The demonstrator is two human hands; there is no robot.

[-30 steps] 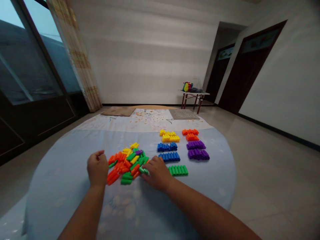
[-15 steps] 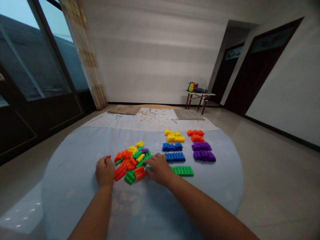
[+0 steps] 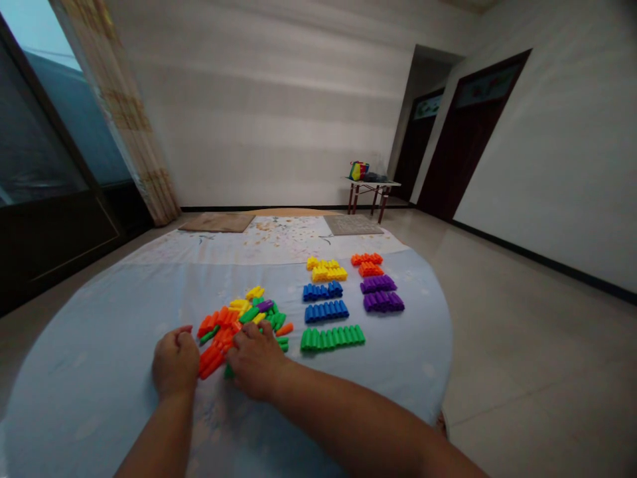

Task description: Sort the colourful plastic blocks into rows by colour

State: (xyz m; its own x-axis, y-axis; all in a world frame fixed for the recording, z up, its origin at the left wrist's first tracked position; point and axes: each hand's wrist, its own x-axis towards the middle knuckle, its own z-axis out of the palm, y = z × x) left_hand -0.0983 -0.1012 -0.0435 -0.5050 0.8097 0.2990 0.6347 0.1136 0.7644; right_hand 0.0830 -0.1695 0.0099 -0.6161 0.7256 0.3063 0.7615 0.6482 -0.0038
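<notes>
A loose pile of orange pieces [image 3: 219,332], mixed with green, yellow and purple ones, lies on the blue tablecloth. Over its right front part is my right hand [image 3: 256,358], its fingers bent down among the pieces and their tips partly hidden. My left hand [image 3: 175,362] rests curled at the pile's left edge; what it may hold is hidden. To the right, a green row [image 3: 332,338] lies nearest me, with two blue rows [image 3: 326,311] and yellow rows [image 3: 328,272] behind it. Purple rows [image 3: 383,301] and orange rows [image 3: 370,268] form a second column.
On the table's far part are a brown mat [image 3: 217,222] at the left and a grey mat [image 3: 353,225] at the right. Beyond the table, a small side table [image 3: 373,184] holds a colourful bag [image 3: 359,170].
The view has turned right. My right hand has moved left over the pile, off the green row's left end. A single orange piece now lies at the pile's right edge.
</notes>
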